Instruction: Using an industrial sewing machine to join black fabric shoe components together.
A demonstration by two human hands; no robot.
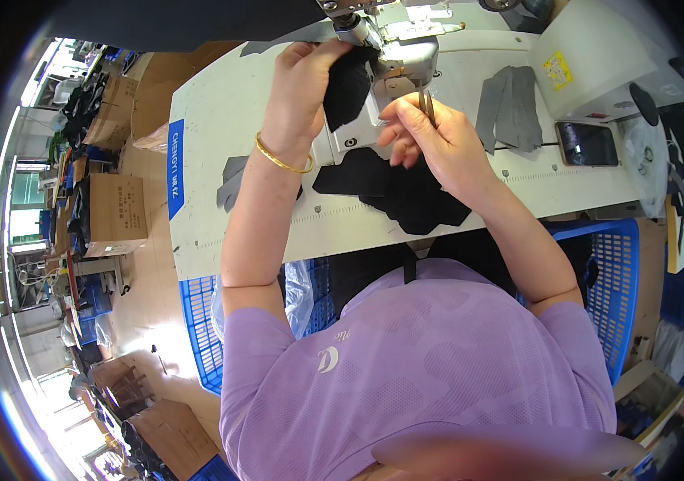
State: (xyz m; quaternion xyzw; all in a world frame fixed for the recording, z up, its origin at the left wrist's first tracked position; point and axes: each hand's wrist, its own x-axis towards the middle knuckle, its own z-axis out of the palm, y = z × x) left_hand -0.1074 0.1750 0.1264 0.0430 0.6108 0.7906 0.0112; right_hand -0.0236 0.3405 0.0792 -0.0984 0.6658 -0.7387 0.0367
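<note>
My left hand (300,84), a gold bangle on its wrist, is at the left of the sewing machine head (410,60). Its fingers are closed on the upper edge of a black fabric piece (348,92), which hangs by the needle area. In my right hand (432,132) is a slim dark metal tool that looks like tweezers (427,103), pointing up at the machine's needle end. Its other fingers are loosely curled. Below both hands, several black fabric pieces (406,192) lie overlapped at the near edge of the white table (258,232).
Grey fabric strips (510,108) lie right of the machine, with a phone (588,144) beside the white machine body (599,60). More grey pieces (232,180) rest at the left. Blue plastic baskets (615,280) stand under the near edge. Cardboard boxes (116,210) stand farther left.
</note>
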